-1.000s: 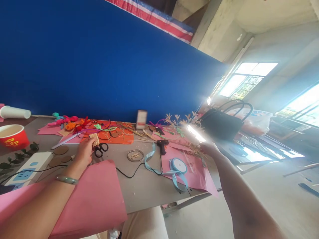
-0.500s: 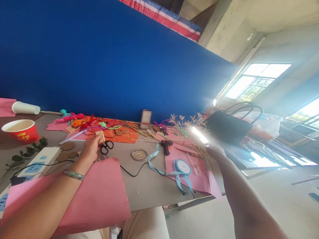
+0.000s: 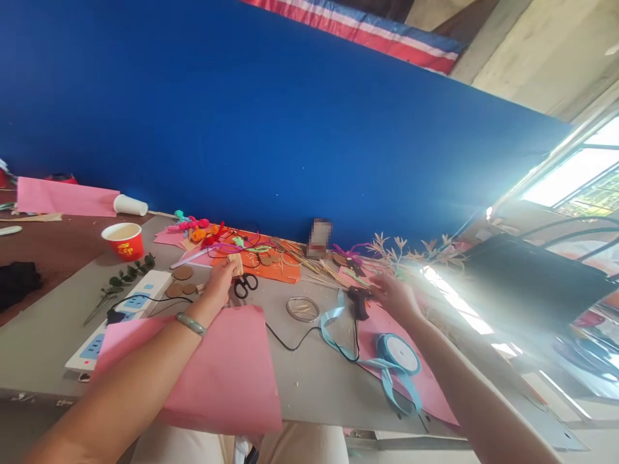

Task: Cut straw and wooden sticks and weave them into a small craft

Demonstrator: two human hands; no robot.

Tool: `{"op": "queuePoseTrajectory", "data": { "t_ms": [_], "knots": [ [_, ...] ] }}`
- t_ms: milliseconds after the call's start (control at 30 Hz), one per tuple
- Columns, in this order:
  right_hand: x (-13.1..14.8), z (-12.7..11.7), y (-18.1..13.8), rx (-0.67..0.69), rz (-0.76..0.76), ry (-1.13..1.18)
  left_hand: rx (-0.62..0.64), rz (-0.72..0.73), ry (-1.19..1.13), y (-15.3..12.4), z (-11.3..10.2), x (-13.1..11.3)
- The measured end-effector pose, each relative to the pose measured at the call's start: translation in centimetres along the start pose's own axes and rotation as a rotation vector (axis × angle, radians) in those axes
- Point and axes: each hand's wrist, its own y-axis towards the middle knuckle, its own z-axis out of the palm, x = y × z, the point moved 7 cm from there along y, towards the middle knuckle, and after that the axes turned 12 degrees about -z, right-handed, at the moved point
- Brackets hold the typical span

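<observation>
My left hand (image 3: 221, 283), with a green bangle on the wrist, is closed around a small bundle of pale, flat wooden-looking sticks (image 3: 235, 265). Black-handled scissors (image 3: 245, 285) lie just right of it. My right hand (image 3: 397, 298) reaches over the table, fingers stretched toward the left and slightly blurred, with nothing visible in them. Closest to those fingers is a black glue gun (image 3: 359, 301), its cord trailing over the table. A roll of light blue ribbon (image 3: 400, 354) lies nearer me on pink paper, its loose end curling around.
Pink paper (image 3: 227, 380) covers the table's front left. A white power strip (image 3: 145, 290), a red paper cup (image 3: 123, 242) and eucalyptus-like leaves (image 3: 126, 274) stand left. Dried stems (image 3: 322, 267) and orange paper (image 3: 285, 270) lie behind. A dark bag (image 3: 527, 283) sits right.
My view has turned to the left. The right hand has come inward from beside the bag toward the glue gun. My left hand still holds the stick bundle.
</observation>
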Motion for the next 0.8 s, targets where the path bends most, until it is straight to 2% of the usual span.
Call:
{"op": "queuePoseTrajectory", "data": {
  "t_ms": [100,167,233,300,400,533,633,800],
  "knots": [
    [9.6,2.8,0.7,0.125,-0.348,0.177,0.019,0.001,0.001,-0.1,0.1,0.1],
    [15.3,5.2,0.4,0.247,-0.514,0.307,0.032,0.005,-0.003,0.0,0.2,0.1],
    [19.4,8.1,0.2,0.377,-0.562,0.34,0.04,0.012,-0.008,0.2,0.2,0.2],
    [21.6,11.1,0.6,0.473,-0.503,0.277,0.045,0.024,-0.014,0.5,0.2,0.3],
    [23.6,14.7,1.9,0.522,-0.465,0.227,0.051,0.032,-0.031,0.9,0.2,0.4],
    [24.3,17.2,3.6,0.534,-0.439,0.179,0.061,0.023,-0.065,1.0,0.3,0.3],
    [24.0,17.6,4.1,0.54,-0.412,0.144,0.073,0.016,-0.082,0.8,0.5,0.2],
    [22.2,16.9,5.0,0.522,-0.355,0.098,0.071,0.014,-0.085,0.8,0.5,0.3]
  ]
}}
